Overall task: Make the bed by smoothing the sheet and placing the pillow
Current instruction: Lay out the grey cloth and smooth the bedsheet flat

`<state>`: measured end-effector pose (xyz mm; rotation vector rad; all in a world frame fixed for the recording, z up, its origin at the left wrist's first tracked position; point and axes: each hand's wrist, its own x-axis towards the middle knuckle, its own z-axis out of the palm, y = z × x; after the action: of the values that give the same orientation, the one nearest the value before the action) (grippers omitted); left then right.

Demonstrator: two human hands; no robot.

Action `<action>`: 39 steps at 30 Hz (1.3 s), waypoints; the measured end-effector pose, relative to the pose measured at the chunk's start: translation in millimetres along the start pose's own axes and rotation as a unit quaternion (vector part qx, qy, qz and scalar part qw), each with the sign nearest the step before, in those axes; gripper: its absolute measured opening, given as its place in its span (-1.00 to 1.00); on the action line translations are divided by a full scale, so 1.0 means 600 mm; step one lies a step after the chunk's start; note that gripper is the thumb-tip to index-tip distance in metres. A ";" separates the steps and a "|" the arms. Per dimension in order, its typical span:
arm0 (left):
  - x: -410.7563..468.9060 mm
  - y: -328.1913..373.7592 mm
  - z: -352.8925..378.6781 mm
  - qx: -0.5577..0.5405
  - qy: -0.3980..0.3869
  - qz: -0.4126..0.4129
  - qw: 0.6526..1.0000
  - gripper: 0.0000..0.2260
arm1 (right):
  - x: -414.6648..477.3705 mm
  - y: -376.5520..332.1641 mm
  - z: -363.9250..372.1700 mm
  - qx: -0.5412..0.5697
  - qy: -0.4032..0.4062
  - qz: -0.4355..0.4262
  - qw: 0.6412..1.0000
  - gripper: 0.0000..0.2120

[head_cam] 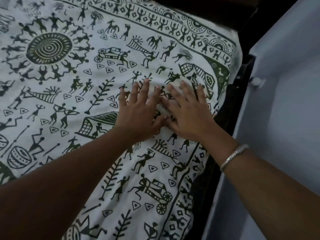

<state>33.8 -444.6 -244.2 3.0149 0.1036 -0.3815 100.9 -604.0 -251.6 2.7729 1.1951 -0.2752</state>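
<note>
A white sheet (72,94) printed with dark green tribal figures covers the bed and fills most of the view. My left hand (138,113) lies flat on it with the fingers spread. My right hand (188,111) presses flat beside it, thumbs nearly touching, near the bed's right side. A silver bangle (232,155) sits on my right wrist. A low fold of cloth bulges just beyond my fingertips. No pillow is in view.
The sheet's bordered edge (223,78) hangs over the right side of the bed. A dark gap (242,94) runs along that side. A pale grey wall or panel (285,104) with a small knob (256,82) stands to the right.
</note>
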 end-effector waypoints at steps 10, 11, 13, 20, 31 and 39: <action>0.080 -0.003 0.036 0.028 -0.012 0.035 0.999 -0.23 | 0.039 0.106 0.032 0.037 -0.020 0.022 0.999 -0.27; 0.106 0.009 0.026 0.023 -0.015 0.032 0.999 -0.24 | 0.046 0.130 0.029 0.064 -0.018 0.042 0.997 -0.30; 0.172 0.035 0.008 0.000 -0.013 0.019 1.000 -0.28 | 0.062 0.157 0.024 0.106 0.011 0.082 0.991 -0.39; 0.296 0.081 -0.051 -0.021 0.099 0.060 0.993 -0.42 | 0.123 0.206 -0.022 0.079 0.143 0.134 0.977 -0.50; 0.393 0.094 -0.071 0.027 0.066 0.119 0.990 -0.30 | 0.172 0.264 -0.006 0.134 0.090 0.173 0.972 -0.25; 0.431 0.088 -0.071 0.050 0.020 0.156 0.986 -0.19 | 0.203 0.283 -0.002 0.162 0.037 0.198 0.966 -0.13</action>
<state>298.5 -478.5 -263.5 3.0632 -0.3913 -0.3038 307.0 -633.8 -271.3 3.2462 0.6224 -0.3565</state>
